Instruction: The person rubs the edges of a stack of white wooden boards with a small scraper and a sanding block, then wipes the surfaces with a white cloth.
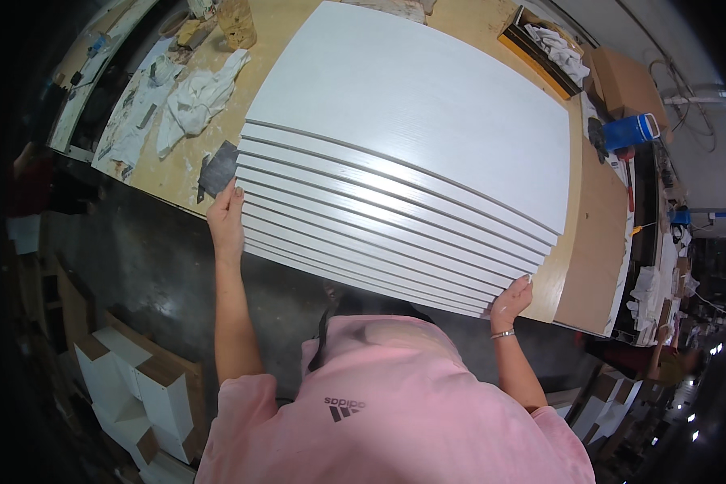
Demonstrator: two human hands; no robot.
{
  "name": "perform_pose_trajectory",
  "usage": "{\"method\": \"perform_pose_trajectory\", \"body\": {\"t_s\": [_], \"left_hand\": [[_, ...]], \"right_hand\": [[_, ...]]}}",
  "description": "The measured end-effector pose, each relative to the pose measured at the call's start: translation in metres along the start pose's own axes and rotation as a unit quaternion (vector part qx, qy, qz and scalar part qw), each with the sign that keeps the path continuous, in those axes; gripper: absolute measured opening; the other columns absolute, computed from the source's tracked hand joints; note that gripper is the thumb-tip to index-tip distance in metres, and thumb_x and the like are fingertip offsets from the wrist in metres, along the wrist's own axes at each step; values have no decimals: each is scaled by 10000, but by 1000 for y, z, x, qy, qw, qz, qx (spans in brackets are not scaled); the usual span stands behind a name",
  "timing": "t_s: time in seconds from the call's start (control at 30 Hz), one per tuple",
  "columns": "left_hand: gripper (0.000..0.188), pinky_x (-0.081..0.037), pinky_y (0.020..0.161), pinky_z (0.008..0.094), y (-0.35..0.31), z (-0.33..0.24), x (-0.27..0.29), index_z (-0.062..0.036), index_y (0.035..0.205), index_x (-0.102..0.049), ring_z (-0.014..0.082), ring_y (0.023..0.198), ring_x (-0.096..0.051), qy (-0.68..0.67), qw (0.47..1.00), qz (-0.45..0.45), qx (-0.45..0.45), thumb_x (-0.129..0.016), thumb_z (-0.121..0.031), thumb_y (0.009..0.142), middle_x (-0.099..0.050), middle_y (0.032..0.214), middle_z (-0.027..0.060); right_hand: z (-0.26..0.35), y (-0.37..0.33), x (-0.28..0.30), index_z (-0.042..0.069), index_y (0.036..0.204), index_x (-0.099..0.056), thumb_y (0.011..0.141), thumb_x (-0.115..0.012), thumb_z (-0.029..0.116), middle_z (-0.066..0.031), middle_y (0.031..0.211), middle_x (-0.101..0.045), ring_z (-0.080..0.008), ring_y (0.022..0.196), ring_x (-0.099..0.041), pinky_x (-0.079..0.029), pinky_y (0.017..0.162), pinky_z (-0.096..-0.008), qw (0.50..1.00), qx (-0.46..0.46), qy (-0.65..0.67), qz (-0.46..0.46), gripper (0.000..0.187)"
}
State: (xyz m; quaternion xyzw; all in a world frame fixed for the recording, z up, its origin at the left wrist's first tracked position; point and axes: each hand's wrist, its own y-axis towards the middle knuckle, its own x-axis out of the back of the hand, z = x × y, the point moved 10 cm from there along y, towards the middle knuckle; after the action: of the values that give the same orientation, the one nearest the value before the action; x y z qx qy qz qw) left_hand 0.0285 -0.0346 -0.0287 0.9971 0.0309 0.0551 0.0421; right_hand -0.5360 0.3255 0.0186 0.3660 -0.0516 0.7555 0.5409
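Several white panels (411, 105) lie on the bench in a stack fanned toward me, their near edges stepped one below another. My left hand (227, 211) grips the stack's left edge, fingers bent against it. At the near right corner, my right hand (511, 298) is closed around the panel ends, with its underside fingers hidden. A dark grey flat sheet (219, 168), perhaps sandpaper, lies at the left edge of the panels, just beyond my left fingertips.
The wooden workbench (169, 184) carries white rags (198, 105) and a jar (236, 24) at the far left. An open box (544, 52) with crumpled cloth stands far right, near a blue jug (627, 133). White-and-brown cabinet parts (141, 391) stand on the floor at left.
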Motion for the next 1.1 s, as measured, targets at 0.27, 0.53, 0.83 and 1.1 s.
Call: {"method": "perform_pose_trajectory", "body": {"t_s": [0.27, 0.53, 0.83, 1.1], "left_hand": [[349, -476, 925, 246, 2, -14, -8, 75, 1293, -637, 95, 1018, -606, 21, 999, -32, 8, -638, -127, 1009, -715, 1148, 81], [362, -501, 841, 366, -21, -26, 3, -10, 1277, -635, 309, 1006, -664, 266, 954, 12, -139, -564, -267, 1034, -689, 1148, 175], [317, -497, 772, 414, -16, -22, 3, -26, 1060, -650, 371, 868, -644, 313, 942, -26, -117, -545, -324, 1030, -676, 941, 154], [366, -470, 683, 412, -10, -28, -5, -41, 972, -645, 331, 749, -620, 334, 937, -35, -93, -566, -396, 1016, -652, 842, 148]], "right_hand": [[3, 6, -6, -22, 776, -449, 1078, -434, 288, -50, 656, -417, -157, 652, -381, -364, 592, -367, 1000, -6, 24, 17, 433], [-9, -16, -1, 11, 770, -419, 1085, -423, 282, -7, 686, -378, -134, 683, -343, -345, 606, -353, 992, -109, 42, 40, 415], [-5, -18, 1, 0, 765, -420, 1073, -424, 328, -52, 664, -367, -179, 666, -338, -351, 606, -380, 1000, 1, 13, -25, 450], [1, -13, 1, -19, 812, -513, 1070, -429, 388, -126, 668, -485, -244, 645, -428, -400, 628, -414, 998, -11, -49, -27, 489]]}}
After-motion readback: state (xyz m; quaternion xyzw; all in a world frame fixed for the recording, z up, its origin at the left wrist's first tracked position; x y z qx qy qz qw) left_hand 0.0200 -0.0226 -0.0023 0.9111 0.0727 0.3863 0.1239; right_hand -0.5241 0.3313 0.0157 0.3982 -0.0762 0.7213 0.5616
